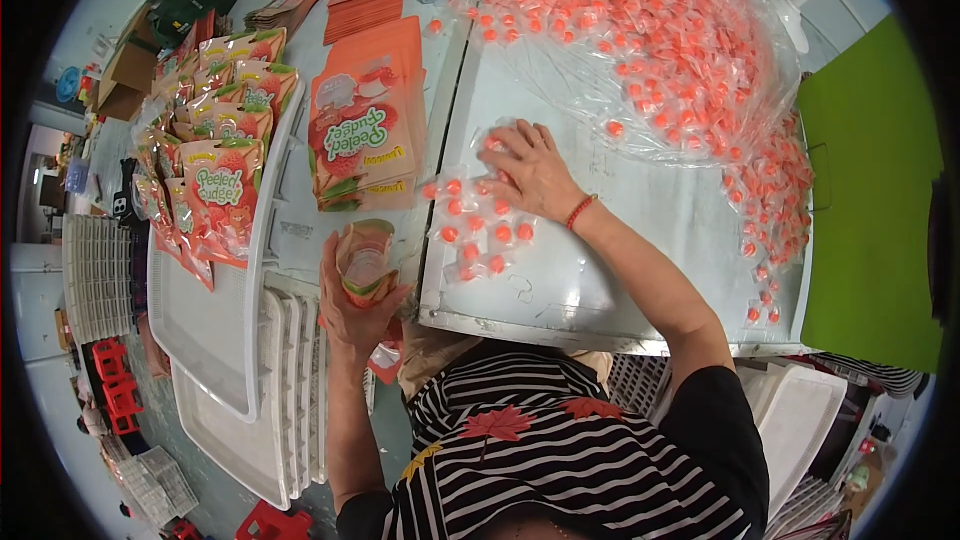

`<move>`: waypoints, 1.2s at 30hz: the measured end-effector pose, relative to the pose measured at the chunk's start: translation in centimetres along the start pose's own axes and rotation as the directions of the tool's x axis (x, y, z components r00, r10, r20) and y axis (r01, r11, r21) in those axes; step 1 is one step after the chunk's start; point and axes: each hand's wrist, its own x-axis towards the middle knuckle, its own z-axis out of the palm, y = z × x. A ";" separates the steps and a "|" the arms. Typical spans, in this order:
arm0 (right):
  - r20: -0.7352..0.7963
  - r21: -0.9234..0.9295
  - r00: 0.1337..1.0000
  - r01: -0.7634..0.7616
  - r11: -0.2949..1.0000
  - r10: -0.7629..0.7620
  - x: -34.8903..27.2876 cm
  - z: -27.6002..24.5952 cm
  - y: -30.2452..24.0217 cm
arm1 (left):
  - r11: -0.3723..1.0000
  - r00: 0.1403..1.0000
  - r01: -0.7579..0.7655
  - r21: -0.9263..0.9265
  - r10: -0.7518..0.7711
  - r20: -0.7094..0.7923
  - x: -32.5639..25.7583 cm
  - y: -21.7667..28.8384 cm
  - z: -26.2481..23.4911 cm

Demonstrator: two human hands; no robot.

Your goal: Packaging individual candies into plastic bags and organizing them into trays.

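The stand-up pouch [366, 262] is a glossy film bag, orange with a green top edge, its mouth spread open and facing up. The left hand [352, 300] grips it from below, fingers curled closed around the pouch body, thumb on the near side; the pouch sits just off the left edge of the metal tray [600, 270].

The wrapped candies [478, 228] are small round orange pieces, each sealed in clear crinkled film. A loose cluster lies under and just in front of the right hand [530, 172], which rests palm down on the tray, fingers spread and slightly bent, fingertips pressing on several candies; nothing is enclosed in it. A red bead bracelet [580, 211] circles the wrist.

Beyond the fingertips, a large clear plastic bag [640, 40] of the same candies spills across the far and right part of the tray. The tray is flat, dull sheet metal with a raised rim.

Left of the pouch-holding fingers, a stack of flat empty pouches [362, 135] lies on the table, and filled pouches [220, 180] stand overlapped in a white plastic tray [210, 340]. A green panel [870, 200] stands at far right.
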 end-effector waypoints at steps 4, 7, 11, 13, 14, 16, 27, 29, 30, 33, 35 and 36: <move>-0.077 0.188 0.997 0.018 0.982 -0.003 -0.1 -2.6 -0.4 | 0.999 0.999 -0.014 0.033 0.013 0.035 0.3 0.6 -0.4; -0.085 0.352 0.903 -0.369 0.860 0.422 -1.7 -4.9 2.3 | 1.000 1.000 0.009 -0.019 -0.009 0.015 0.3 0.5 -0.6; -0.214 -0.031 0.946 -0.255 0.966 0.243 -7.2 -5.5 10.0 | 0.995 0.997 -0.073 0.063 0.071 0.038 0.1 1.0 -0.5; -0.165 0.145 0.834 -0.508 0.849 0.527 -6.9 -7.7 11.6 | 0.993 0.996 -0.084 0.082 0.080 0.043 -0.3 0.8 -0.3; -0.121 0.102 0.812 -0.562 0.821 0.571 -6.1 -8.6 12.0 | 0.989 0.992 -0.118 0.091 0.114 0.049 0.0 0.9 -0.1; -0.072 0.061 0.788 -0.609 0.791 0.612 -5.4 -8.5 11.3 | 0.990 0.993 -0.113 0.081 0.110 0.049 -0.1 1.0 -0.1; 0.180 0.065 0.980 0.069 0.996 -0.079 -2.3 -1.5 -3.2 | 0.983 0.986 -0.160 0.092 0.154 0.064 0.3 2.2 -0.1; 0.107 0.055 0.994 0.030 0.998 -0.036 -2.9 -1.0 -3.0 | 0.939 0.961 -0.271 0.213 0.250 0.119 0.7 2.9 0.2; 0.107 0.062 0.993 0.037 0.997 -0.044 -3.0 -1.0 -3.1 | 0.924 0.949 -0.302 0.234 0.269 0.163 1.1 3.2 0.5; -0.002 0.017 1.000 0.016 1.000 -0.016 -3.1 -1.0 -3.7 | 0.875 0.909 -0.415 0.251 0.387 0.154 2.2 3.7 2.0; -0.014 -0.016 1.000 -0.029 0.999 0.028 -3.2 -0.7 -4.4 | 0.858 0.890 -0.456 0.236 0.433 0.145 2.6 3.1 2.9; -0.019 -0.021 0.999 -0.030 0.999 0.029 -3.2 -0.5 -4.3 | 0.852 0.891 -0.454 0.261 0.429 0.149 2.7 3.2 3.3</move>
